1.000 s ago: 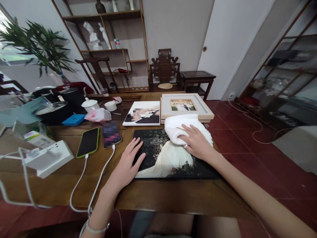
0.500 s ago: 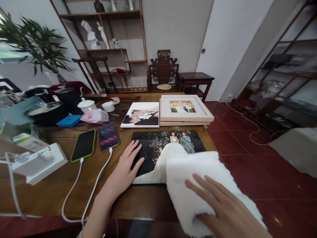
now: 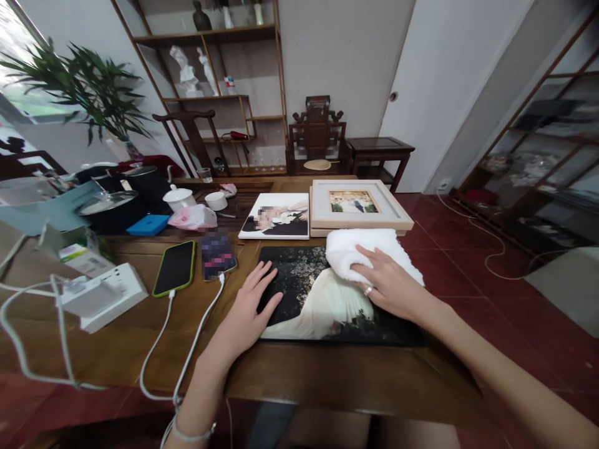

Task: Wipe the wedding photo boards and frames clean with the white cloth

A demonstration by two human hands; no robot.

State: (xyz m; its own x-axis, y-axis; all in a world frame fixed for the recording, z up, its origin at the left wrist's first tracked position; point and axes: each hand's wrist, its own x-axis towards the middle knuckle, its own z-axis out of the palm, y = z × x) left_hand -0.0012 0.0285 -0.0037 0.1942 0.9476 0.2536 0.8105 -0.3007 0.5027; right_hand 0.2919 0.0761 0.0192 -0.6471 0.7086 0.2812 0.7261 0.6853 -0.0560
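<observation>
The white towel (image 3: pixel 355 240) sits on the far right of the dark photo print (image 3: pixel 322 302), which lies flat near the front edge of the table (image 3: pixel 112 343). The right hand (image 3: pixel 392 285) presses it, fingers flat, not clamped. The left hand (image 3: pixel 248 315), fingers spread, pins the print's left edge. Light, even pressure seems best.

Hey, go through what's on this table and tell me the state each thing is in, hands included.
Dark wedding photo panel: lying flat on the wooden table.
White fluffy towel: bunched on the panel's far right part.
Right hand: open, pressing on the towel.
Left hand: open, flat on the panel's left edge.
Green-cased phone: face up, screen dark, cable plugged in.
Pale wooden picture frame: lying flat, face up.
White lidded cup: lid on.
</observation>
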